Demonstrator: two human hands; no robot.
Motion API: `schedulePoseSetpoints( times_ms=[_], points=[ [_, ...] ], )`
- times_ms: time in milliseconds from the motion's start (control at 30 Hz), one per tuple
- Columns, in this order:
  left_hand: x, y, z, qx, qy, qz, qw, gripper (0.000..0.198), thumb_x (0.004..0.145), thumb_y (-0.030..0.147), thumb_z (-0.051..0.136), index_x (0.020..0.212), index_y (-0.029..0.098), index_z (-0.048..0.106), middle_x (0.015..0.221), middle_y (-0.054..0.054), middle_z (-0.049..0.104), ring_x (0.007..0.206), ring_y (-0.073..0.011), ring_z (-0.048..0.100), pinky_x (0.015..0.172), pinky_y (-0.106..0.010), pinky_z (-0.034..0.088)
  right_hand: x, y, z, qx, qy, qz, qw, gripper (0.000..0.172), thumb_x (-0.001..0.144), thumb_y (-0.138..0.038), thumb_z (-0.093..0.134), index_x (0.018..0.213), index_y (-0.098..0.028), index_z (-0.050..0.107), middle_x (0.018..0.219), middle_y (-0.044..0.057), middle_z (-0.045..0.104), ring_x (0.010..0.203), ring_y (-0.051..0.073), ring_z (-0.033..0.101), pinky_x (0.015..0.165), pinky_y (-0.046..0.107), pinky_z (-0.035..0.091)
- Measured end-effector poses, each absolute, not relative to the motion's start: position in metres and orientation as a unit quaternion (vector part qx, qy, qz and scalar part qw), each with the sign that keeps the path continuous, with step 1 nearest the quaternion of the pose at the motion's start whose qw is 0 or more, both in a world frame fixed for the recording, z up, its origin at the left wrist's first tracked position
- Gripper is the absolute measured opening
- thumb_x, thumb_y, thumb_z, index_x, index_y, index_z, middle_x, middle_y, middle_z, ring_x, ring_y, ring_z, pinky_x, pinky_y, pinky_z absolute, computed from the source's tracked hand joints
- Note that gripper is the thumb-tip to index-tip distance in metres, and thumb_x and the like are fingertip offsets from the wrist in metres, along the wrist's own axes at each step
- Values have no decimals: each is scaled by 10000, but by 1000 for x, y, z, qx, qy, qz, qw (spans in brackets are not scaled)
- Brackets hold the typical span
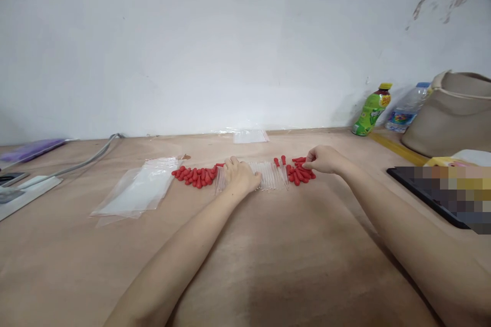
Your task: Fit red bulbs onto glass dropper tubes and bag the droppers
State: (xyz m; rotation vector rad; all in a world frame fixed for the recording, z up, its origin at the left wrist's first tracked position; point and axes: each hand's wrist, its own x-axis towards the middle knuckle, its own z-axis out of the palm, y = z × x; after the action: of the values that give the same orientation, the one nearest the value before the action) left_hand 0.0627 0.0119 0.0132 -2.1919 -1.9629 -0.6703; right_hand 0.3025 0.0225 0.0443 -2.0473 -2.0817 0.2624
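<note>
A row of thin clear glass dropper tubes (270, 176) lies across the middle of the table. Two of them, at the right end, carry red rubber bulbs (280, 161). My left hand (238, 173) rests over the left part of the row, thumb spread from the fingers; its palm side is hidden. One red bulb end shows just left of its fingers. At the right pile of red rubber bulbs (301, 175), my right hand (321, 158) pinches a bulb between thumb and fingertips. A second pile of bulbs (197, 176) lies to the left of the tubes.
Clear plastic bags (140, 189) lie to the left, another small bag (251, 136) by the wall. A grey cable (92, 156) crosses the far left. At right stand a green bottle (372, 110), a clear bottle (406, 107) and a beige bin (452, 112), near a dark-edged tablet (420, 196).
</note>
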Motion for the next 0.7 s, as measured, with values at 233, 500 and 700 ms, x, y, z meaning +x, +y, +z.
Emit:
schedulePoseSetpoints(
  times_ms=[233,500,700],
  points=[
    [70,14,27,-694,-708,-131,-9,295,702,337,500,692,64,614,979,-219,506,981,-350,426,786,-412,345,292,15,51,-686,-704,63,174,134,643,-311,580,614,-181,594,668,37,636,654,159,563,516,229,367],
    [54,4,33,-745,-646,-166,22,250,806,269,398,785,90,571,939,-176,510,932,-291,448,787,-392,364,231,-5,17,-556,-713,9,428,296,777,-269,492,1038,-145,557,824,74,595,735,177,554,631,282,432],
    [7,-25,7,-866,-412,-278,54,182,886,223,325,866,132,481,755,-59,538,685,-172,506,616,-296,431,203,-35,-19,-405,-797,-47,445,208,823,-204,446,971,-197,593,863,67,555,782,178,522,702,322,420]
  ],
)
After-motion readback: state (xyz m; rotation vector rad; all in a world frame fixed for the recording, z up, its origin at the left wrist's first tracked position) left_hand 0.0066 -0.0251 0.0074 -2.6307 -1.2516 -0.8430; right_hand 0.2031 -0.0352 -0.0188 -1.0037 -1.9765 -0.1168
